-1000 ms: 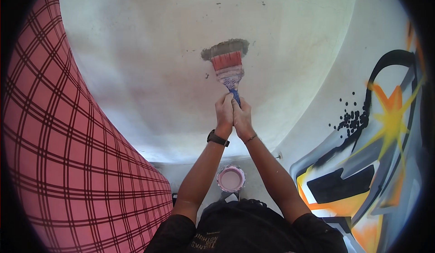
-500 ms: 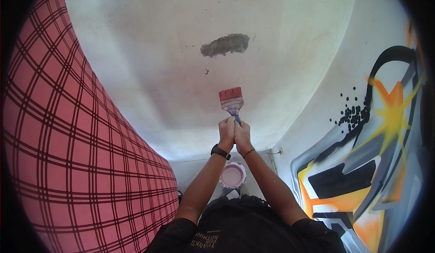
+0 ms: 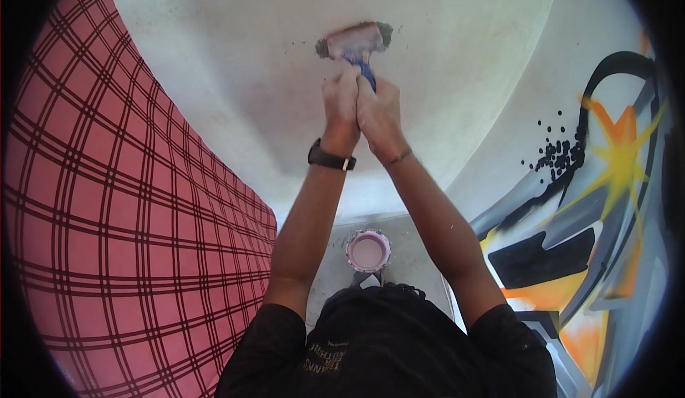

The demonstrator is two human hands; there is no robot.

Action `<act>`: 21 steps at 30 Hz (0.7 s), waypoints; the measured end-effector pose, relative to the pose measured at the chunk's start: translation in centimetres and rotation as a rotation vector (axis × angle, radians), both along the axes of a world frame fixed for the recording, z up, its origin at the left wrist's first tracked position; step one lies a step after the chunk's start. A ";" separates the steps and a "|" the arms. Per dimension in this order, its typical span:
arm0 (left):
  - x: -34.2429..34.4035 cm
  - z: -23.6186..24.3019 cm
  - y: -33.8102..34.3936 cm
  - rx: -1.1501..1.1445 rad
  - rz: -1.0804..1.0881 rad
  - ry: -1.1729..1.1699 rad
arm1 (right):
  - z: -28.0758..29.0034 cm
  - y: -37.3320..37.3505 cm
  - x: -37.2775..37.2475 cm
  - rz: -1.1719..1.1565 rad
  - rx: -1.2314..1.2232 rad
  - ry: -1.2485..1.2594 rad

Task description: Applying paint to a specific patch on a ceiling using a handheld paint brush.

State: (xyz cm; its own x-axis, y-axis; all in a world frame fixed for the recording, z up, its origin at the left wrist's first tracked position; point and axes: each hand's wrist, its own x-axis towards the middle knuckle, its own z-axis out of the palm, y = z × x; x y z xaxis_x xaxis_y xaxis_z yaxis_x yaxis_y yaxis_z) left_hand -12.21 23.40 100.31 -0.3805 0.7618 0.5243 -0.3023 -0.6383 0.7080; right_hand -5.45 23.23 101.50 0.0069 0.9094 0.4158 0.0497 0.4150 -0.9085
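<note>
Both my hands grip one wide paintbrush (image 3: 362, 55) by its blue handle, arms stretched out toward the pale wall. My left hand (image 3: 341, 102), with a dark watch at the wrist, is closed round the handle from the left. Pressed beside it, my right hand (image 3: 379, 113) is closed on the same handle. The brush head, slightly blurred, lies over a dark grey patch (image 3: 386, 34) on the wall and hides its middle; the patch's two ends show on either side. Whether the bristles touch the wall is hard to tell.
A round tub (image 3: 368, 251) of pale pink paint stands on the floor below my arms. On the left hangs a pink cloth (image 3: 143, 241) with dark plaid lines. The right wall bears a colourful spray-painted mural (image 3: 556, 255).
Both hands have moved up and away from me with the paintbrush. The brush head has gone from below the grey patch to over it.
</note>
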 end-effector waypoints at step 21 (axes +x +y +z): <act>4.1 -13.5 1.1 -0.296 -0.106 -0.066 | -13.4 0.4 4.1 0.032 -0.200 0.079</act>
State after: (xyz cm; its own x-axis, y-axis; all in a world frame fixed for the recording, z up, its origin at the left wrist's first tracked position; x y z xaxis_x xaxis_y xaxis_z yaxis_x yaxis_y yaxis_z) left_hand -8.11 24.48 86.78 -0.3162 0.9149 0.2509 -0.4073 -0.3698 0.8351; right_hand -1.32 23.64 88.07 0.0027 0.9740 0.2266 -0.0355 0.2266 -0.9733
